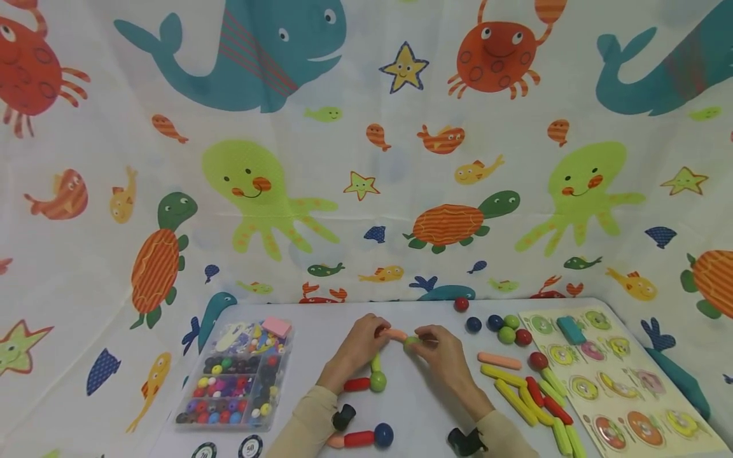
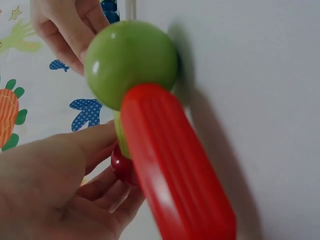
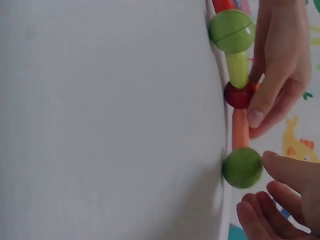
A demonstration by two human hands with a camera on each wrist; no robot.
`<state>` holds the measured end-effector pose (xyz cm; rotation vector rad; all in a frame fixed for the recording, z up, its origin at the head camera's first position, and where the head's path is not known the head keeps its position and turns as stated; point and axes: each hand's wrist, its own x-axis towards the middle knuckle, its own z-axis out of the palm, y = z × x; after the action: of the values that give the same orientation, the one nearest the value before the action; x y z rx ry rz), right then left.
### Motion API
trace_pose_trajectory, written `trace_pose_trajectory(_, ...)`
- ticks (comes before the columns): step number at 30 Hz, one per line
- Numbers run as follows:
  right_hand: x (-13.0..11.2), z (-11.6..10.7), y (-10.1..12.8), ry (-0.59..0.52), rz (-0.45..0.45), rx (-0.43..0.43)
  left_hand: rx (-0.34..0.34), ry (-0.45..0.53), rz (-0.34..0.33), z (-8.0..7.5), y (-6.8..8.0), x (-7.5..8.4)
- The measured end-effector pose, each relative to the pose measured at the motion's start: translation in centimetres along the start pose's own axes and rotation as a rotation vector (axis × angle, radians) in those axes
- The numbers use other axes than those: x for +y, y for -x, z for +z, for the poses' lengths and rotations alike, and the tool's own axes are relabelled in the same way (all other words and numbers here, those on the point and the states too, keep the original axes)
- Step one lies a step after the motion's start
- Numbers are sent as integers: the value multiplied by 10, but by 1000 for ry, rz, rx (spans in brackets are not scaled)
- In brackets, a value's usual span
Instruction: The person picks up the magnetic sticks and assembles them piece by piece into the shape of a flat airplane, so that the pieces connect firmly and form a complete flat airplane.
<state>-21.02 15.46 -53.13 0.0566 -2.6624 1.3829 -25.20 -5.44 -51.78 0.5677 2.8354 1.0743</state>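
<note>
A chain of toy sticks and balls lies on the white table. In the right wrist view it runs from a green ball [image 3: 242, 167] through an orange stick [image 3: 241, 128], a dark red ball [image 3: 239, 95] and a lime stick [image 3: 237, 69] to another green ball [image 3: 232, 31]. A red stick [image 2: 175, 160] leads off that second ball. My left hand [image 1: 364, 343] holds the chain at the dark red ball, which its fingers partly hide. The thumb of my right hand [image 1: 445, 355] touches the end green ball; its other fingers are loosely bent, apart from the ball.
A clear compartment box [image 1: 235, 429] of beads stands at the left. Loose yellow sticks [image 1: 515, 402] and several balls lie at the right, beside a board with food pictures [image 1: 630, 366]. A joined red stick [image 1: 359, 439] and blue ball [image 1: 383, 436] lie near my left forearm.
</note>
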Motion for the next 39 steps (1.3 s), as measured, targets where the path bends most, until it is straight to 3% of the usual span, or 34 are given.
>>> trace_pose_trajectory(8,10,-46,1,41,13,46,86,72,-16,-12,21,1)
trace_pose_trajectory(14,33,-95,10,102,70,40,140,71,-35,-21,34,-2)
trace_pose_trajectory(19,53,-120,17,178,105,47,158,95,-32,-26,45,-6)
trace_pose_trajectory(25,67,-133,26,230,164,-22,164,102,-2,-29,58,-6)
trace_pose_trajectory(31,76,-133,28,301,118,-66,132,127,-8,-33,70,-8)
trace_pose_trajectory(39,76,-131,23,302,110,-60,100,111,-18,-32,75,-14)
